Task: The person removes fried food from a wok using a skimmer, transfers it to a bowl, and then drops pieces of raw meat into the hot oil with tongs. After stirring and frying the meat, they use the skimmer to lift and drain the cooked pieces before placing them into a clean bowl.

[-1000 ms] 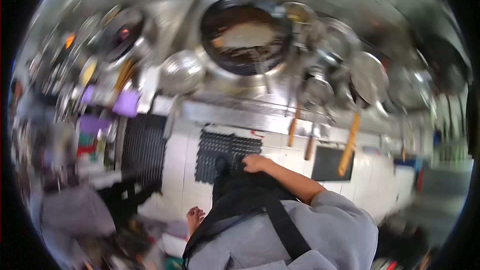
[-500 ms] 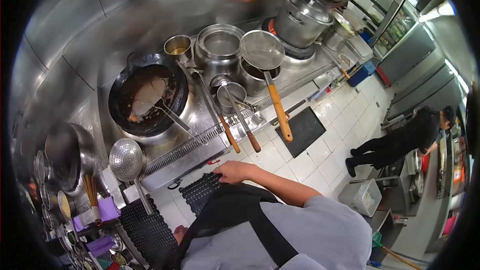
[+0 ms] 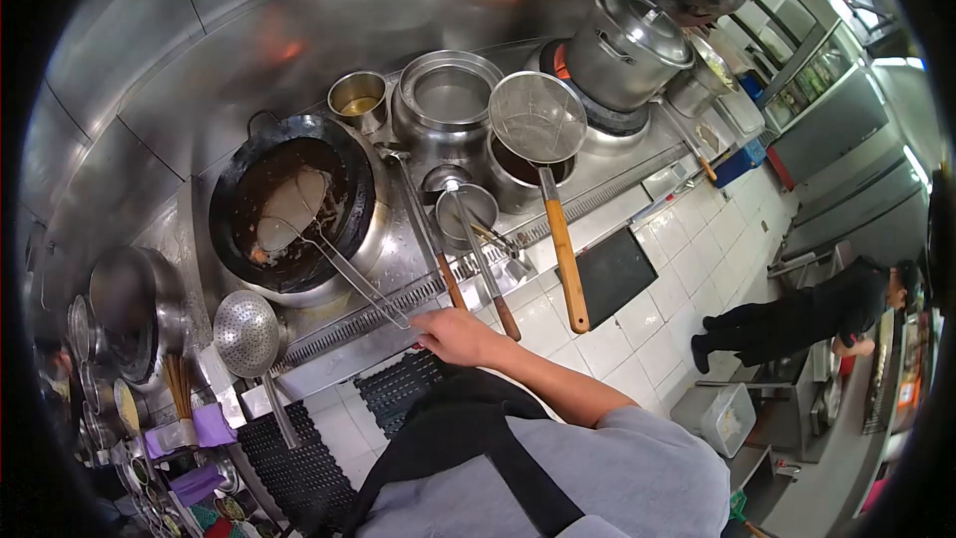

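Observation:
My right hand (image 3: 453, 335) is closed, with its fingertips at the handle end of a long wire utensil (image 3: 349, 269). The looped far end of that utensil lies in a black wok (image 3: 227, 209) that holds dark liquid and a pale, rounded mass. Just right of my hand, the wooden handles of a ladle (image 3: 478, 269) and another utensil (image 3: 448, 281) stick out over the stove edge. A mesh strainer (image 3: 538, 118) with a long wooden handle rests over a pot of dark liquid. My left hand is out of view.
A perforated skimmer (image 3: 246, 333) lies at the front left. Behind are a small pot (image 3: 358, 100), a wide steel pot (image 3: 450, 95) and a lidded stockpot (image 3: 627, 60). At the right, a person in dark clothes (image 3: 822, 319) stands by a counter, near a plastic bin (image 3: 719, 420).
My right hand has moved up from below the stove edge to the wire utensil's handle end. My left hand, partly visible before, has left the view. The view has shifted slightly.

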A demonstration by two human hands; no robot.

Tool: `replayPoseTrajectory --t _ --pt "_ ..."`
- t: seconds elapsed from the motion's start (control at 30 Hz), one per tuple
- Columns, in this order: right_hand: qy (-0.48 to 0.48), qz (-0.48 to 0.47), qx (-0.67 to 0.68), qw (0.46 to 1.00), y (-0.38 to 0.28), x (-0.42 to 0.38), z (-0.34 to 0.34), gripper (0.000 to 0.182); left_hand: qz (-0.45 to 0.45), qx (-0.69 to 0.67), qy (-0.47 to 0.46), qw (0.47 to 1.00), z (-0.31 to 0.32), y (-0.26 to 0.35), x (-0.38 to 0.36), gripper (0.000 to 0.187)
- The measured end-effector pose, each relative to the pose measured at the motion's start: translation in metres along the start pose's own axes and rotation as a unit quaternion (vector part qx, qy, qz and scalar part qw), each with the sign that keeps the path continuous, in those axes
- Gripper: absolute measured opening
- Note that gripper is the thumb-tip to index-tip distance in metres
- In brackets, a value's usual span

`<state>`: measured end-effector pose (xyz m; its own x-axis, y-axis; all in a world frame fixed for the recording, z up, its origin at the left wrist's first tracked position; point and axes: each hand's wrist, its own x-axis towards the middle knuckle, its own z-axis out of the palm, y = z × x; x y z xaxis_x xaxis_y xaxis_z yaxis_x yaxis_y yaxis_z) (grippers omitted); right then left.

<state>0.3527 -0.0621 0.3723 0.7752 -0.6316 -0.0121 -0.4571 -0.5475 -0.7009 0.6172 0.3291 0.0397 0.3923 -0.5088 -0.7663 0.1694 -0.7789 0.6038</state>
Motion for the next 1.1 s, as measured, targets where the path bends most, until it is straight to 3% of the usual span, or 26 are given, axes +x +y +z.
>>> replayPoseTrajectory --t 0.17,0.27,0.37,0.4,0.57,0.67,0.7,0.73,0.77,0.97,1.1 --pt "0.009 -0.008 -0.024 1.000 0.002 0.025 -0.007 0.035 -0.031 -0.034 0.012 0.999 0.015 0.021 -0.002 0.024" --pt "0.083 0.055 -0.014 0.995 -0.014 0.035 -0.005 0.056 -0.036 -0.047 0.021 0.998 0.018 0.025 0.001 0.024" --pt "0.140 -0.002 -0.131 0.981 -0.020 0.057 0.003 0.081 -0.032 -0.044 0.026 0.998 0.029 0.025 -0.004 0.025" --pt "0.064 0.032 -0.140 0.988 -0.022 0.065 0.004 0.097 -0.029 -0.041 0.028 0.998 0.033 0.021 -0.005 0.025" --pt "-0.034 0.093 -0.099 0.990 -0.017 0.101 0.027 0.102 0.057 0.032 0.046 0.997 0.032 -0.026 -0.009 0.026" --pt "-0.054 0.141 -0.077 0.985 0.011 0.124 0.059 0.096 0.062 0.044 0.100 0.992 0.034 -0.045 -0.036 0.026" --pt "-0.018 0.115 -0.057 0.992 0.022 0.128 0.063 0.098 0.028 -0.012 0.089 0.996 0.032 -0.034 -0.051 0.028" --pt "0.077 0.062 -0.107 0.989 0.047 0.133 0.083 0.096 -0.008 -0.068 0.081 0.994 0.034 0.010 -0.083 0.030" --pt "0.043 0.077 -0.116 0.989 0.042 0.134 0.063 0.090 -0.023 -0.092 0.094 0.991 0.034 0.011 -0.089 0.030" --pt "0.143 0.015 -0.120 0.982 0.055 0.140 -0.011 0.058 -0.098 -0.145 0.135 0.975 0.043 0.000 -0.117 0.019" --pt "0.154 0.033 -0.038 0.987 0.035 0.140 -0.050 0.049 -0.034 -0.154 0.118 0.980 0.054 -0.037 -0.124 0.015"
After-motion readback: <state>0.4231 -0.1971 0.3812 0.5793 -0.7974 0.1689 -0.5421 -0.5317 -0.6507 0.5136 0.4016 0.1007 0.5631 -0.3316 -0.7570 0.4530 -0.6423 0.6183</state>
